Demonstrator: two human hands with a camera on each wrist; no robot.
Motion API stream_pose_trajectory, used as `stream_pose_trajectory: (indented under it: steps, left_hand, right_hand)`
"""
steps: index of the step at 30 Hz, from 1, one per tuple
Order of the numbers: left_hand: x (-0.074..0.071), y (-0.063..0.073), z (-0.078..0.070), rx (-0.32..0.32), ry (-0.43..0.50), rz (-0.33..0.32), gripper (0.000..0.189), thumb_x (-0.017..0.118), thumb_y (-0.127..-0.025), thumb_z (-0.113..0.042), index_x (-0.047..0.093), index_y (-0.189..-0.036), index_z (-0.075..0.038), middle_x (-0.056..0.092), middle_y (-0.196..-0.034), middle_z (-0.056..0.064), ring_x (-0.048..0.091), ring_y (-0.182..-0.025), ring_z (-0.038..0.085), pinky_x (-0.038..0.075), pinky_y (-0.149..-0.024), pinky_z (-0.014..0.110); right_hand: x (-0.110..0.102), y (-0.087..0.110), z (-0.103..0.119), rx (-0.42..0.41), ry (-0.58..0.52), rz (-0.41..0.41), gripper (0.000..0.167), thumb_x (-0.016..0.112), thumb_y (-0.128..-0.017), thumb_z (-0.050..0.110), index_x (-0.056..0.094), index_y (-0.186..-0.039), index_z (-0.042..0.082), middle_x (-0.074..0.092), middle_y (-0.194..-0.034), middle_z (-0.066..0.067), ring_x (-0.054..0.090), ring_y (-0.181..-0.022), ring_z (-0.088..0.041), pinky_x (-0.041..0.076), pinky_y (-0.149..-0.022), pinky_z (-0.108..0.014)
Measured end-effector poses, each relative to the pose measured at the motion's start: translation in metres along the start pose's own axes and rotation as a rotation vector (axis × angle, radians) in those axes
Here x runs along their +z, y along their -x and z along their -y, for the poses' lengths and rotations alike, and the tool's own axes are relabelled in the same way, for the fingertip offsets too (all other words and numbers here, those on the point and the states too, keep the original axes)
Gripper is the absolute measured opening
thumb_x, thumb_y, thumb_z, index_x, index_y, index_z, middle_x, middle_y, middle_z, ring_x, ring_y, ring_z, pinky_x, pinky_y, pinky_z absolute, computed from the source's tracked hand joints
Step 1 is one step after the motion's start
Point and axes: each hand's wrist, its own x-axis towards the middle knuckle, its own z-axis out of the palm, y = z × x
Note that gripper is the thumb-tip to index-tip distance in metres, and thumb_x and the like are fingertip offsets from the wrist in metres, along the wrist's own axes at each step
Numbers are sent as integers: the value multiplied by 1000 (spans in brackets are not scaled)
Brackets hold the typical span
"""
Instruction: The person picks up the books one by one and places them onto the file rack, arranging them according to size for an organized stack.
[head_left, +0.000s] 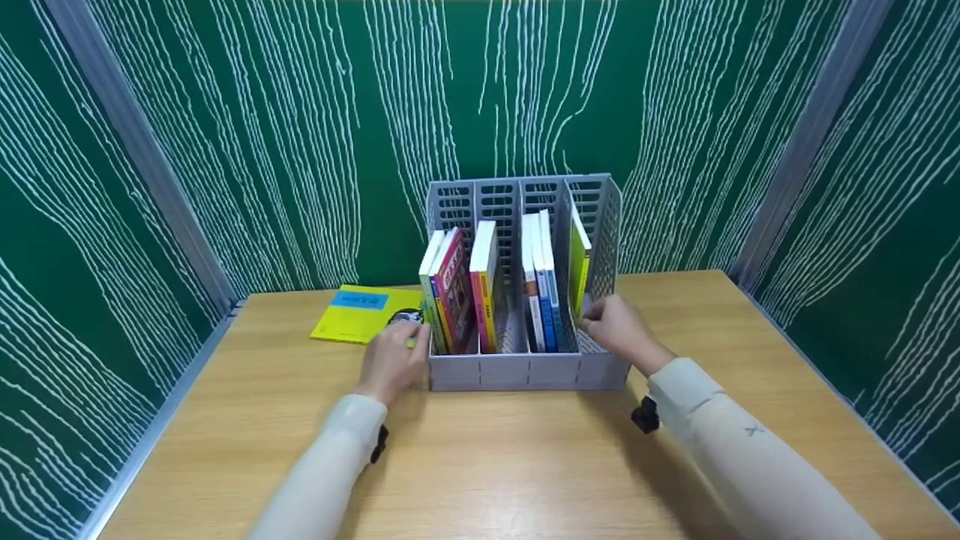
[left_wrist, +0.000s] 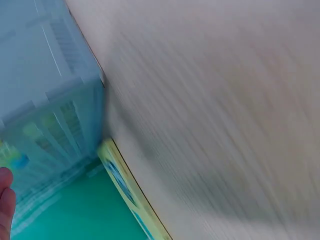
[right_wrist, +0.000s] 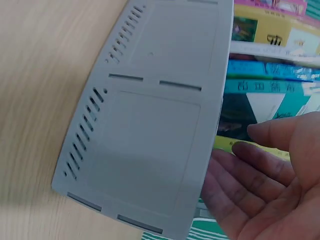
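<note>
A grey four-slot file rack [head_left: 529,373] stands on the table with books upright in its slots. My right hand [head_left: 619,326] is at the rightmost slot, fingertips beside the lower spine of a thin yellow-green book [head_left: 580,270]. In the right wrist view, thumb and loosely bent fingers [right_wrist: 225,187] are apart, close by that book's yellow edge. My left hand [head_left: 394,360] is left of the rack, fingers loosely curled with nothing in them. Beyond it a yellow book [head_left: 349,321] with a blue label lies flat. Only fingertips [left_wrist: 6,200] show in the left wrist view.
The other slots hold white and red books [head_left: 452,289], a pink and yellow pair [head_left: 484,289], and blue-spined books [head_left: 541,289]. A green wall [head_left: 300,150] with wavy white lines stands behind the wooden table [head_left: 495,465], and grey posts [head_left: 161,165] rise at the corners.
</note>
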Motion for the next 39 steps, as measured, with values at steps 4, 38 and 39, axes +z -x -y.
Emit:
stream_pose_trajectory:
  steps: [4, 38, 39]
  left_hand:
    - [-5, -4, 17, -119, 7, 36, 36, 55, -113, -27, 78, -118, 0, 79, -123, 18, 75, -117, 36, 60, -108, 51]
    - [21, -22, 42, -307, -505, 750, 50, 53, -111, -21, 56, -151, 9, 55, -158, 29, 56, -145, 44, 49, -120, 56]
    - [24, -22, 49, -272, -523, 738, 46, 53, -111, -23, 62, -145, 7, 62, -151, 26, 63, -137, 41, 55, -113, 55]
  right_hand:
    - [4, 13, 0, -46, 69, 4, 22, 64, -102, 10, 78, -92, -3, 66, -76, -7, 57, -68, -20, 46, -59, -29]
    - [26, 34, -17, 8, 175, 50, 39, 70, -107, 42, 85, -113, 7, 73, -91, -7, 62, -79, -22, 47, -65, -30]
    - [25, 35, -18, 13, 170, 53, 39, 70, -107, 42, 85, -112, 7, 73, -91, -7, 63, -79, -22, 47, -64, -30]
